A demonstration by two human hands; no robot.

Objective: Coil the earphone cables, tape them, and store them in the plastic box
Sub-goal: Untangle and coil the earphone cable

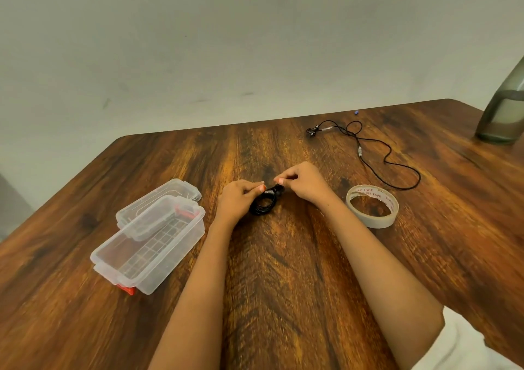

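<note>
A black coiled earphone cable [263,204] lies at the table's middle. My left hand [238,199] grips its left side, thumb on top. My right hand [303,182] pinches the coil's upper end between thumb and forefinger. A second black earphone cable [388,154] lies loose and uncoiled at the far right. A roll of clear tape [372,206] lies flat just right of my right wrist. The open clear plastic box [147,245] with red latches stands at the left, its lid [158,199] leaning on the far rim.
A grey-green bottle [502,114] stands at the far right corner of the wooden table [283,284]. A small blue bit [356,112] lies near the far edge. A pale wall rises behind the table.
</note>
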